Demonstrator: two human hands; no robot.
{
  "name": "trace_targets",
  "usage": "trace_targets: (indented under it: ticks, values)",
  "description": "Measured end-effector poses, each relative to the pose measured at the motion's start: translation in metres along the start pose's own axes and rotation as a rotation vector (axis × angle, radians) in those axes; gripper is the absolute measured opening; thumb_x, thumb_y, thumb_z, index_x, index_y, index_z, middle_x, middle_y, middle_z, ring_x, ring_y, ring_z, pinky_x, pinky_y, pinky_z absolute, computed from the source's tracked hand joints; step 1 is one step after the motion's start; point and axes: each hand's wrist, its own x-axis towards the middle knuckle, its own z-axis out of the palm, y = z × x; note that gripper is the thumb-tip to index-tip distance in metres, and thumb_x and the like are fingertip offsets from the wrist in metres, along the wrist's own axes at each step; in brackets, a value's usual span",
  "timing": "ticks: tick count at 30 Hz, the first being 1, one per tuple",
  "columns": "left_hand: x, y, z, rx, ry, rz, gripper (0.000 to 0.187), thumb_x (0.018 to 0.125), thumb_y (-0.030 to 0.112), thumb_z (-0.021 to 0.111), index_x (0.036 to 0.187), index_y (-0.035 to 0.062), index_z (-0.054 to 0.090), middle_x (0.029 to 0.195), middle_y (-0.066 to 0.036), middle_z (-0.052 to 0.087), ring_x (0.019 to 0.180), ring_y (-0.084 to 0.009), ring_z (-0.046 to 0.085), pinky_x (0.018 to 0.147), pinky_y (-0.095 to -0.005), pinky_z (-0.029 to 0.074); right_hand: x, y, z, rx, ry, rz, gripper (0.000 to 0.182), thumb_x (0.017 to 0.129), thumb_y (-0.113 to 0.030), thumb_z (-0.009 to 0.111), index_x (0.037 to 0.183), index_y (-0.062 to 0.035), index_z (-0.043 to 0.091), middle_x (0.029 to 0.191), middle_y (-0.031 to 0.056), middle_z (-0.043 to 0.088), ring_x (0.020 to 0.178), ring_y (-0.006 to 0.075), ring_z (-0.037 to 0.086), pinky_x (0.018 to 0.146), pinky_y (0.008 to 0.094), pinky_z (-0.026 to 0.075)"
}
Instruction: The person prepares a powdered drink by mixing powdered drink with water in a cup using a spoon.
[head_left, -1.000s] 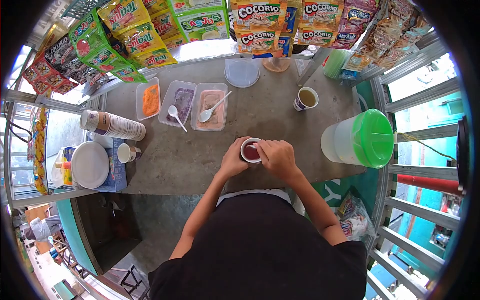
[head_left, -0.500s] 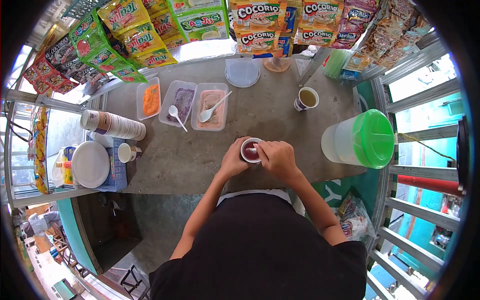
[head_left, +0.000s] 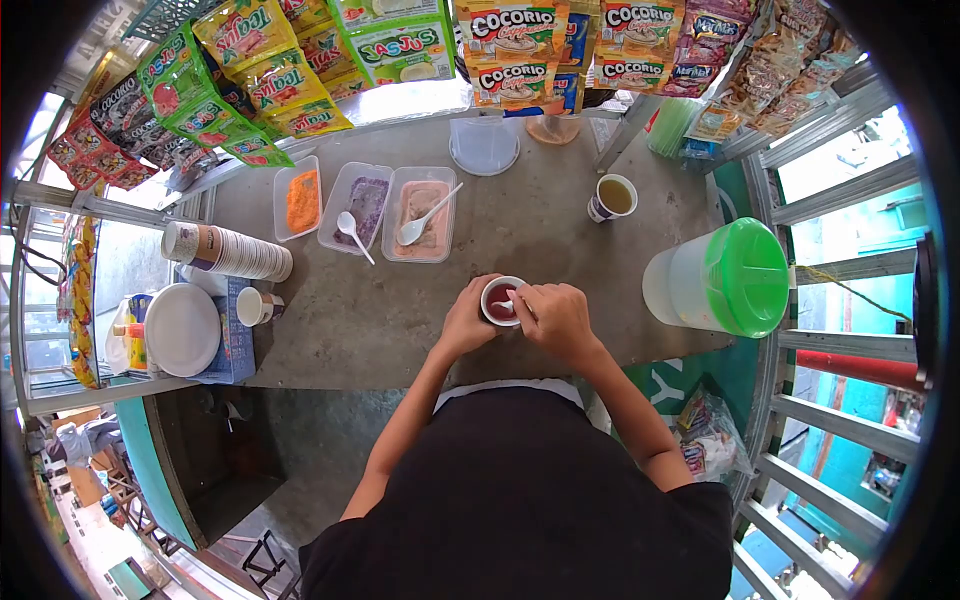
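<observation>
Both hands are on the paper cup [head_left: 504, 281], right at the near part of the grey table [head_left: 400, 330], in front of the dark shirt [head_left: 510, 480]. The left hand [head_left: 466, 320] has it by the left side, fingers curled round the wall, a close grip that leaves the mouth of the cup uncovered. Over on the other side, the right hand [head_left: 553, 312] comes in above the rim with its fingertips pinched narrow on a small white spoon [head_left: 506, 304], and there's the pale tip down in the red drink [head_left: 496, 295], just inside the cup. So the cup sits between the two hands, touching the left palm side, with the right fingers at its right edge; from overhead, one cannot tell whether its base touches the table.

Beyond the grip, up and to the left, three tubs stand side by side: pink [head_left: 425, 172] nearest, then purple [head_left: 338, 195], then orange [head_left: 282, 205]. White spoons rest in the pink and purple ones. Ahead to the right, well apart from the hands, stands a second cup [head_left: 598, 208] with a yellowish drink, and nearer the right edge, a green-lidded jug [head_left: 680, 285].
</observation>
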Motion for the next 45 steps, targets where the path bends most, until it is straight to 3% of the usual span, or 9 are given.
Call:
trace_targets:
  ticks: [2,9,11,27,29,33,35,42,45]
  values:
    - [-0.0002,-0.0042,0.0004,0.017,0.018,0.038,0.069,0.068,0.018,0.085,0.13,0.0089,0.057,0.13,-0.01,0.06,0.121,-0.0305,0.058,0.101,-0.0395,0.047,0.0005,-0.0008,0.0008,-0.01,0.032,0.006,0.025,0.093,-0.021,0.062,0.071,-0.0085,0.062,0.063,0.0098,0.063,0.055,0.0308,0.059,0.054,0.0426,0.042]
    - [0.0004,-0.0006,-0.0003,-0.015,0.006,0.029,0.07,0.067,0.017,0.086,0.131,0.0093,0.057,0.13,-0.01,0.06,0.121,-0.0307,0.058,0.101,-0.0395,0.047,0.0006,-0.0011,0.0,0.04,0.009,0.008,0.024,0.093,-0.021,0.062,0.072,-0.0081,0.062,0.064,0.0093,0.063,0.057,0.0305,0.061,0.054,0.0426,0.042]
    - [-0.0004,0.0045,-0.0016,0.013,-0.003,0.014,0.071,0.067,0.007,0.082,0.132,0.0043,0.055,0.13,-0.013,0.059,0.122,-0.0276,0.057,0.104,-0.0366,0.045,0.0,-0.0005,0.0021,-0.031,0.035,-0.005,0.023,0.092,-0.02,0.062,0.072,-0.0082,0.062,0.065,0.0092,0.064,0.058,0.0296,0.061,0.055,0.0425,0.042]
    - [-0.0009,0.003,-0.0015,0.015,-0.012,-0.006,0.074,0.067,0.011,0.085,0.134,0.0042,0.054,0.131,-0.012,0.058,0.123,-0.0278,0.057,0.104,-0.037,0.045,0.0018,-0.0017,-0.0004,-0.033,0.03,-0.024,0.023,0.093,-0.02,0.062,0.073,-0.0091,0.062,0.066,0.0076,0.063,0.058,0.0289,0.061,0.055,0.0411,0.043]
    - [-0.0012,0.0002,-0.0002,0.011,0.025,0.029,0.071,0.067,0.018,0.086,0.131,0.0094,0.056,0.13,-0.01,0.06,0.122,-0.031,0.058,0.101,-0.0397,0.047,-0.001,0.0018,0.0024,-0.077,-0.004,-0.012,0.022,0.093,-0.02,0.061,0.074,-0.0091,0.062,0.067,0.0079,0.064,0.057,0.029,0.061,0.055,0.0412,0.043]
    - [-0.0007,-0.0008,-0.0002,-0.013,0.01,0.014,0.072,0.066,0.018,0.086,0.131,0.0094,0.056,0.131,-0.01,0.06,0.123,-0.031,0.057,0.102,-0.0397,0.047,0.0017,-0.0015,-0.0014,0.0,-0.001,-0.025,0.021,0.093,-0.02,0.061,0.075,-0.0092,0.063,0.068,0.0082,0.064,0.057,0.0293,0.061,0.055,0.0414,0.043]
    - [-0.001,0.0011,-0.0008,0.021,0.001,0.012,0.073,0.068,0.01,0.083,0.134,0.0047,0.054,0.131,-0.012,0.058,0.123,-0.028,0.057,0.104,-0.0371,0.045,0.0021,-0.0019,-0.0017,-0.072,0.001,-0.028,0.022,0.093,-0.021,0.062,0.074,-0.0091,0.063,0.068,0.008,0.064,0.057,0.0293,0.061,0.055,0.0417,0.043]
    - [0.0007,-0.0002,-0.0013,0.004,-0.013,0.027,0.073,0.066,0.01,0.085,0.133,0.0053,0.055,0.13,-0.012,0.059,0.122,-0.0287,0.057,0.104,-0.0374,0.045,0.0021,0.0022,-0.0015,0.031,-0.012,-0.057,0.022,0.094,-0.022,0.061,0.077,-0.0091,0.062,0.069,0.0081,0.065,0.059,0.029,0.062,0.055,0.0422,0.043]
    - [-0.0001,0.0017,-0.0014,0.016,0.001,0.028,0.074,0.066,0.011,0.086,0.133,0.0055,0.055,0.131,-0.012,0.059,0.122,-0.0287,0.057,0.104,-0.0373,0.045,0.0025,0.0019,-0.0024,-0.081,-0.056,-0.041,0.021,0.094,-0.022,0.061,0.078,-0.0091,0.063,0.069,0.0084,0.065,0.06,0.0292,0.063,0.056,0.0421,0.044]
